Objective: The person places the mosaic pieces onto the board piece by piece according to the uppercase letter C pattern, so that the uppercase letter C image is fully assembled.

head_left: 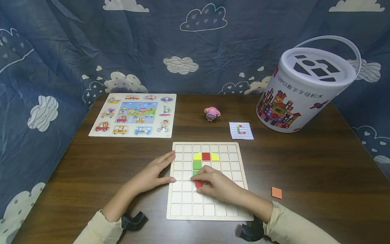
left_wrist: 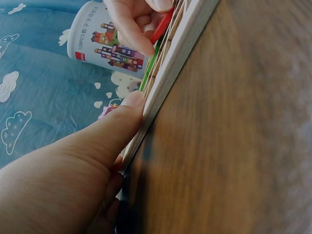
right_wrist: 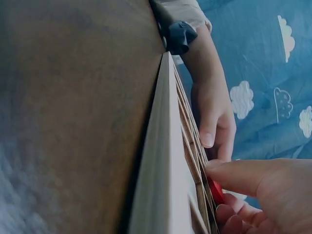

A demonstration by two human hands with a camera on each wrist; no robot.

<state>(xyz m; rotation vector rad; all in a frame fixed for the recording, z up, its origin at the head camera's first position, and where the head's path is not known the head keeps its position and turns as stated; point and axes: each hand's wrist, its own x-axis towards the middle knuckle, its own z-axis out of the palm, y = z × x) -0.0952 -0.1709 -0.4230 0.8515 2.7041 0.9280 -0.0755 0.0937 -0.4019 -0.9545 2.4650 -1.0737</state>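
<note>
A square wooden grid board [head_left: 182, 206] lies on the table. In its cells are two yellow quarter-round tiles [head_left: 197, 156], a red square tile [head_left: 206, 156] between them, and green tiles [head_left: 197, 165] below the left one. My right hand [head_left: 217, 183] is over the board, pinching a red tile with a rounded edge [head_left: 198, 183] just below the lower green tile; fingers partly cover both. In the left wrist view this red tile [left_wrist: 162, 27] stands tilted. My left hand [head_left: 149, 176] touches the board's left edge with thumb and fingertips, fingers extended.
An orange square tile [head_left: 276, 192] lies right of the board. Behind it are a small pattern card [head_left: 241, 130], a pink toy figure [head_left: 211, 114] and a vehicle picture puzzle [head_left: 105, 120]. A white lidded bucket [head_left: 304, 91] stands at the back right.
</note>
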